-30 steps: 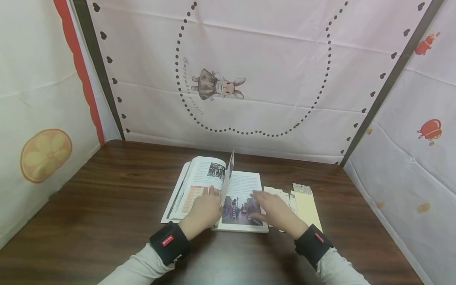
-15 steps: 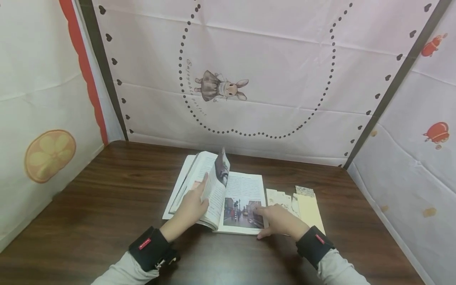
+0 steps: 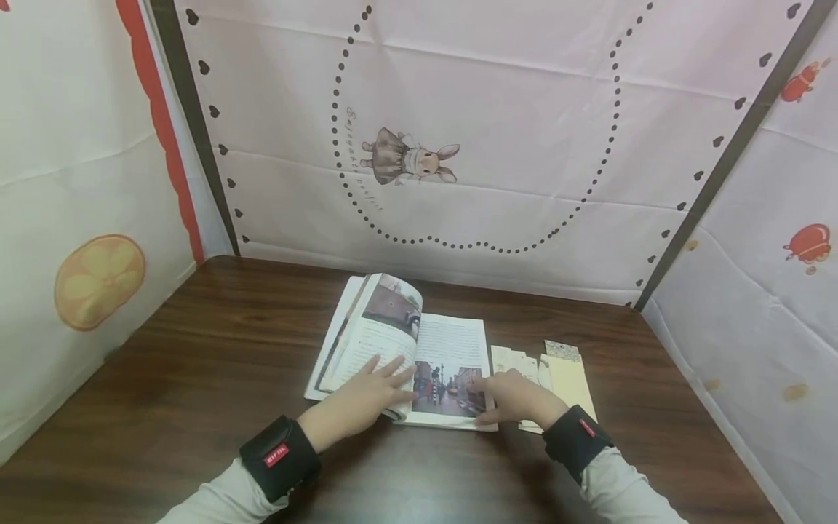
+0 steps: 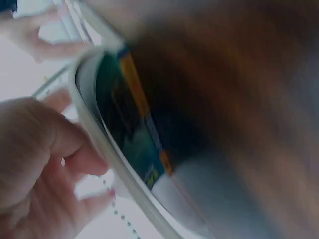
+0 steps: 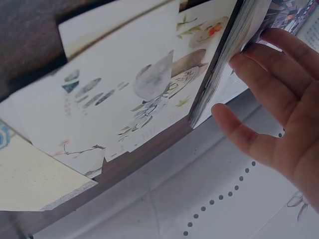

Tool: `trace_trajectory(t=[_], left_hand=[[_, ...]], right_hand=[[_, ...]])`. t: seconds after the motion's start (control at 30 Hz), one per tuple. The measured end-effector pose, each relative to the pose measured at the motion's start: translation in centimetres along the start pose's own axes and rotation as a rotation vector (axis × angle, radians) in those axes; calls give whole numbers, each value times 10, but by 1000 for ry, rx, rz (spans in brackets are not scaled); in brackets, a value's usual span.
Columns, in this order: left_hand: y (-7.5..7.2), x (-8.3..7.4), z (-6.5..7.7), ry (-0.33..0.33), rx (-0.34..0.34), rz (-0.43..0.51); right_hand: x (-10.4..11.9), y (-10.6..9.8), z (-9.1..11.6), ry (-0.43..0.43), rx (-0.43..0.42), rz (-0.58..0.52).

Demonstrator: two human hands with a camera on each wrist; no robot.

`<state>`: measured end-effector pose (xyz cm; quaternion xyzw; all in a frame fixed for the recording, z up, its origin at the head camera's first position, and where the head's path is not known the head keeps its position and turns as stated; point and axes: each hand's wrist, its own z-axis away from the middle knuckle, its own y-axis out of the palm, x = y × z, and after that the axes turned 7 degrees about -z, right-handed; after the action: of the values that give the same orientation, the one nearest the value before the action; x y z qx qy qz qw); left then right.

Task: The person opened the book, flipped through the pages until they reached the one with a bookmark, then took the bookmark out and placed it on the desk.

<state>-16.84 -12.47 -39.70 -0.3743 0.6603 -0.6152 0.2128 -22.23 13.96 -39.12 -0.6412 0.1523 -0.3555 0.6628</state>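
Note:
An open book [image 3: 452, 346] lies on the table, its left-hand pages curving up in a thick stack. My left hand [image 3: 363, 397] rests with spread fingers on the lower part of the left page [image 3: 366, 348], near the spine. In the left wrist view the same hand [image 4: 45, 159] is beside the curved page edges, with a dark green and orange cover [image 4: 127, 114] showing under them. My right hand [image 3: 524, 400] touches the lower right of the right page, over a street photo. The right wrist view shows this hand [image 5: 279, 94] with its fingers on the page and its thumb apart.
Several illustrated paper cards [image 5: 124, 94] lie just right of the book, partly under my right forearm. Beside them is a pale yellow sheet [image 3: 569, 382]. A brown wooden table [image 3: 196, 364] carries everything, with printed cloth walls [image 3: 511, 145] behind and at the sides.
A standing leaf has gone over to the left and now lies on the left stack. My left hand moved left with it, then spread on the page. My right hand settled on the right page.

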Motion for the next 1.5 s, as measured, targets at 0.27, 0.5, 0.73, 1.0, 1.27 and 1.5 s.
trace_trajectory(t=[0.27, 0.5, 0.73, 1.0, 1.27, 1.5], left_hand=[[-3, -15, -7, -172, -20, 78], [4, -23, -18, -288, -38, 191], [14, -36, -28, -329, -119, 11], [6, -35, -32, -372, -162, -2], [-5, -16, -24, -519, -350, 284], [-7, -6, -15, -573, -489, 500]], right_hand=[[1, 2, -7, -44, -208, 212], [10, -14, -6, -197, -505, 375], [27, -30, -10, -338, -643, 411], [24, -29, -12, -220, -719, 185], [13, -9, 2, 89, -203, -9], [8, 11, 3, 116, 0, -34]])
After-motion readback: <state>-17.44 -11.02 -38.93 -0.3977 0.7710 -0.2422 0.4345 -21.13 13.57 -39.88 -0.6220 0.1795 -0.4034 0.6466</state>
